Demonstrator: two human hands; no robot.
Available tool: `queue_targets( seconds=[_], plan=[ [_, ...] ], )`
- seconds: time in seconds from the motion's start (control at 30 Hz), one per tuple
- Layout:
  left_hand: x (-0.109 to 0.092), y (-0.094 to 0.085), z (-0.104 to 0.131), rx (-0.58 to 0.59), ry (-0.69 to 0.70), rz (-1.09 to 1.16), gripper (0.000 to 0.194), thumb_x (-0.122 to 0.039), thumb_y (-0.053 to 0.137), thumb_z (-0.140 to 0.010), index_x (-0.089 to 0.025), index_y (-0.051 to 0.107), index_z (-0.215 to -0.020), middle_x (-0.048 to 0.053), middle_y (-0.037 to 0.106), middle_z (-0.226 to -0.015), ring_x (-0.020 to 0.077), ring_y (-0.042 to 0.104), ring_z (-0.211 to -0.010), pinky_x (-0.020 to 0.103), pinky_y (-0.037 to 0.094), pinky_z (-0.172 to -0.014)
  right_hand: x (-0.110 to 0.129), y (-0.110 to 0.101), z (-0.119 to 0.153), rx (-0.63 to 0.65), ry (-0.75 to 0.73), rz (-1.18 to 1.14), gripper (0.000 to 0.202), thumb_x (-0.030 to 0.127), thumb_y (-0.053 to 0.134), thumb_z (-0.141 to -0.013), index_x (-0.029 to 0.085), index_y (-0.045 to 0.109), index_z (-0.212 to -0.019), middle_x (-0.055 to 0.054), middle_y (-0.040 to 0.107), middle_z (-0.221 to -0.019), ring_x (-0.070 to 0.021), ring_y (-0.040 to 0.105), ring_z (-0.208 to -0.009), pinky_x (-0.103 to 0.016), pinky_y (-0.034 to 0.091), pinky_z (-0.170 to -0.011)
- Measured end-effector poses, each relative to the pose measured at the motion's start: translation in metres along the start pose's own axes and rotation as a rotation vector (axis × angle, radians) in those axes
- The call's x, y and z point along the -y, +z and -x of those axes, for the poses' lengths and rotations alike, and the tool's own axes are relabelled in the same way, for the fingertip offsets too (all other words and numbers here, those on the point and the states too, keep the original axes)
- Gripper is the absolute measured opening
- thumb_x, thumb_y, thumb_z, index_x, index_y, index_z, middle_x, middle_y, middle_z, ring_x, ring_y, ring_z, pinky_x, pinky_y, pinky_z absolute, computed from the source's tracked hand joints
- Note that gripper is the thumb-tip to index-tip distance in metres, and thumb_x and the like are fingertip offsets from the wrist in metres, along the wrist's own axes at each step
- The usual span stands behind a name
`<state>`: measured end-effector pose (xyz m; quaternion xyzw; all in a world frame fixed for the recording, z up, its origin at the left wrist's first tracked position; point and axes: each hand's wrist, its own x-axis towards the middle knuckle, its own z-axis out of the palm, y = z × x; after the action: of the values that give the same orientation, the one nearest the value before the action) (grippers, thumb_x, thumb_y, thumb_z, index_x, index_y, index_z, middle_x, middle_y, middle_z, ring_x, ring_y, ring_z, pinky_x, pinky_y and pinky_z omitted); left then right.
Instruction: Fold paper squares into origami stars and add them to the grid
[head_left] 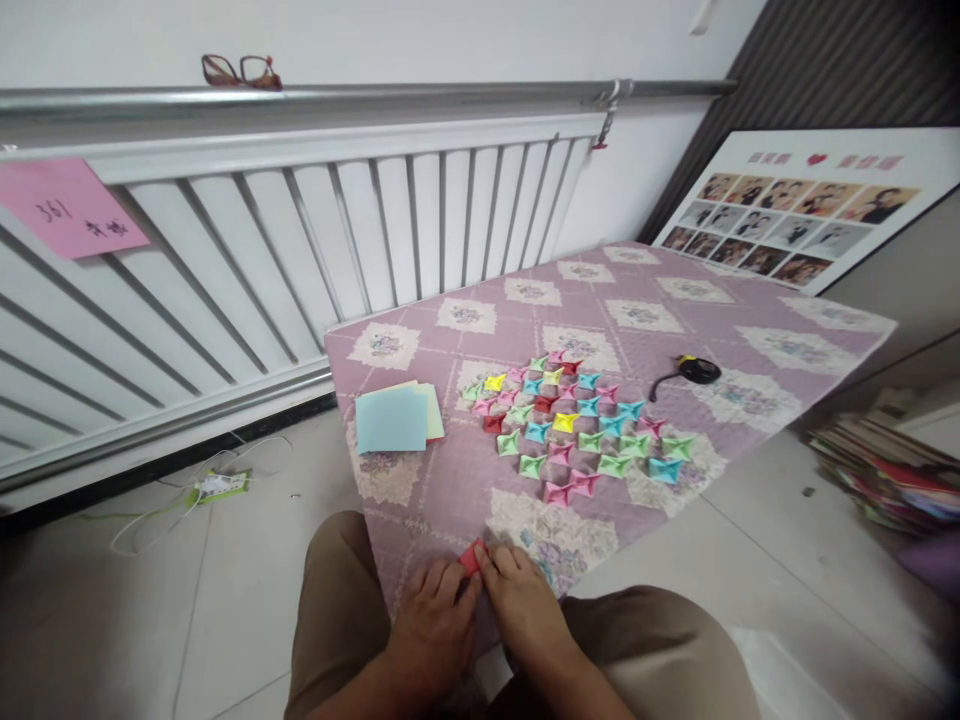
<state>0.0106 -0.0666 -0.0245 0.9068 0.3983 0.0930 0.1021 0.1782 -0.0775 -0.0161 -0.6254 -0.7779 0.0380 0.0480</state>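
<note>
Between my two hands lies a small piece of folded red paper [472, 557] at the near edge of the table. My left hand [435, 615] presses on its left side with curled fingers. From the right, my right hand [517, 595] pinches the paper's edge, and its fingers cover part of it. Beyond them, several small folded paper shapes [564, 423] in pink, green, blue, yellow and red stand in rows. A stack of coloured paper sheets [391, 420], light blue on top, rests to the left.
A patterned pink cloth [450, 490] covers the table. A black object with a cord [697, 371] lies at its right. Behind stands a white radiator [390, 220], with glasses [241, 72] on the pipe above. A power strip [221, 486] is on the floor at left.
</note>
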Motion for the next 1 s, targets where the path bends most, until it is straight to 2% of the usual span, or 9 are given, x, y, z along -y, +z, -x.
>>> queue_targets(
  seconds=[0.17,0.3,0.47,0.57,0.67,0.8,1.0],
  plan=[
    [0.001,0.003,0.001,-0.028,-0.009,0.011,0.041,-0.03,0.048,-0.088,-0.026,0.05,-0.128,0.006,0.056,-0.117,0.025,0.045,-0.109,0.041,0.033,-0.096,0.001,0.003,-0.014,-0.008,0.076,-0.042,0.051,0.003,0.05,-0.079,0.019,0.056,-0.126,-0.013,0.064,-0.108,-0.0269,0.057,-0.102,-0.037,0.046,-0.085],
    [0.003,0.004,0.001,-0.019,0.003,0.026,0.044,-0.032,0.049,-0.087,-0.025,0.048,-0.131,0.008,0.055,-0.119,0.027,0.044,-0.111,0.044,0.032,-0.097,-0.011,0.001,-0.019,-0.054,0.06,-0.089,0.05,0.002,0.046,-0.078,0.015,0.057,-0.125,-0.012,0.066,-0.102,-0.0222,0.06,-0.097,-0.031,0.047,-0.085],
    [0.002,-0.001,0.0,0.013,0.006,0.056,0.047,-0.035,0.049,-0.088,-0.026,0.046,-0.133,0.009,0.054,-0.121,0.028,0.045,-0.11,0.045,0.033,-0.095,-0.007,0.0,-0.001,-0.155,0.021,-0.142,0.047,0.007,0.044,-0.083,0.015,0.053,-0.128,-0.01,0.066,-0.104,-0.0213,0.06,-0.096,-0.035,0.047,-0.088],
    [0.001,-0.004,-0.002,0.01,-0.004,0.074,0.044,-0.033,0.047,-0.089,-0.026,0.047,-0.132,0.007,0.056,-0.118,0.0262,0.047,-0.106,0.043,0.035,-0.093,0.005,0.012,0.014,-0.223,-0.041,-0.164,0.045,0.005,0.045,-0.083,0.02,0.056,-0.124,-0.007,0.066,-0.111,-0.0225,0.058,-0.104,-0.038,0.044,-0.094],
    [0.002,-0.004,-0.001,0.0,0.003,0.07,0.041,-0.031,0.048,-0.088,-0.023,0.051,-0.128,0.007,0.058,-0.118,0.0253,0.048,-0.106,0.04,0.035,-0.093,0.011,0.025,0.022,-0.311,-0.042,-0.164,0.044,0.004,0.046,-0.082,0.021,0.058,-0.122,-0.006,0.066,-0.115,-0.0239,0.058,-0.105,-0.04,0.045,-0.092],
    [0.008,-0.004,0.006,-0.03,0.006,-0.002,0.043,-0.029,0.049,-0.086,-0.018,0.052,-0.127,0.009,0.057,-0.123,0.0268,0.047,-0.11,0.041,0.035,-0.094,0.009,0.029,0.024,-0.304,-0.04,-0.16,0.042,0.004,0.051,-0.081,0.022,0.06,-0.118,-0.004,0.066,-0.116,-0.023,0.058,-0.105,-0.038,0.044,-0.094],
    [0.018,-0.003,0.015,-0.097,0.014,-0.093,0.042,-0.021,0.048,-0.084,-0.019,0.052,-0.126,0.006,0.057,-0.126,0.0255,0.047,-0.115,0.041,0.035,-0.095,0.011,0.015,0.019,-0.246,-0.001,-0.214,0.037,0.006,0.056,-0.081,0.022,0.064,-0.113,-0.006,0.066,-0.111,-0.0231,0.057,-0.102,-0.036,0.045,-0.091]
  ],
)
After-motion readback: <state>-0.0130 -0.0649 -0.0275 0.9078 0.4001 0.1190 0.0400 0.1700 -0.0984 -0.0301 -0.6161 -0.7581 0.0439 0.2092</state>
